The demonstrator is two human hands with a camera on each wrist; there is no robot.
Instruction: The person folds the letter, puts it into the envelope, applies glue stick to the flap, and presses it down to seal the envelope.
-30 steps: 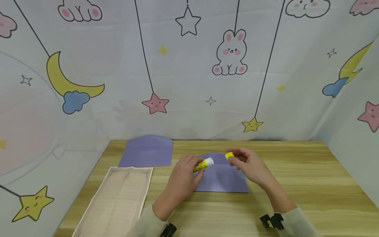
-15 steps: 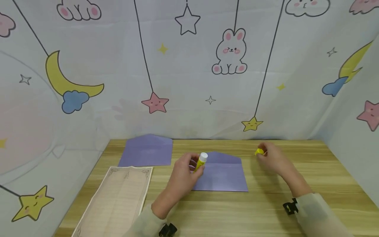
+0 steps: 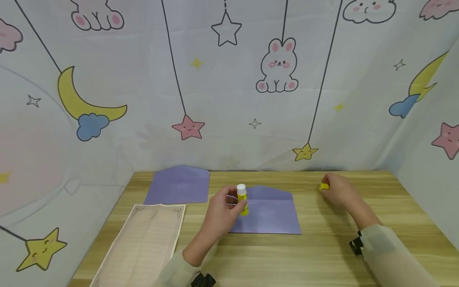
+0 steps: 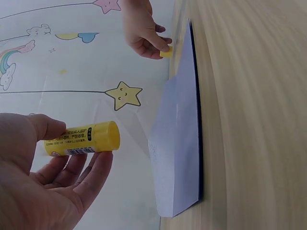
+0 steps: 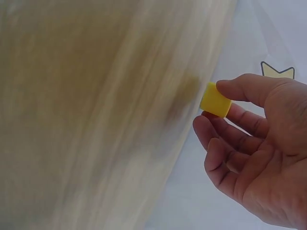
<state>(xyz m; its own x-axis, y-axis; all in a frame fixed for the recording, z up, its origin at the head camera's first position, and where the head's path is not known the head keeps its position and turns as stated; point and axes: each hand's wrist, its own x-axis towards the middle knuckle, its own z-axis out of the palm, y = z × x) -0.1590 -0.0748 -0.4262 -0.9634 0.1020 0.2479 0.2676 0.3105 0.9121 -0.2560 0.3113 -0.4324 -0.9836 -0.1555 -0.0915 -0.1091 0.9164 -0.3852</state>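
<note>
My left grip (image 3: pixel 219 211) holds a glue stick (image 3: pixel 242 197), thumb on one side and fingers on the other; the stick stands upright, white end up, its yellow barrel printed with dark lettering and a barcode. It is raised clear of the purple envelope (image 3: pixel 270 218), over its left part, with a gap visible beneath it from my left wrist. That envelope lies on the wood-grain worktop (image 3: pixel 272 261) in front of me, its flap spread toward the far edge. Well apart to the right, near the rear of the worktop, my right grip (image 3: pixel 338 190) pinches a small yellow cap (image 5: pixel 215 100) between thumb and fingertips; whether the cap touches the wood I cannot tell. A second purple envelope (image 3: pixel 181 185) lies at the rear left, its flap also pointing away from me. Just in front of it is a cream sheet of paper (image 3: pixel 143 239) with an ornamental border, running out of view at the bottom. Pale sleeves (image 3: pixel 394 255) cover my forearms, with a black device (image 3: pixel 356 244) at each wrist. Behind the worktop hangs a white backdrop (image 3: pixel 222 93) printed with stars, moons, clouds and a winking rabbit.
</note>
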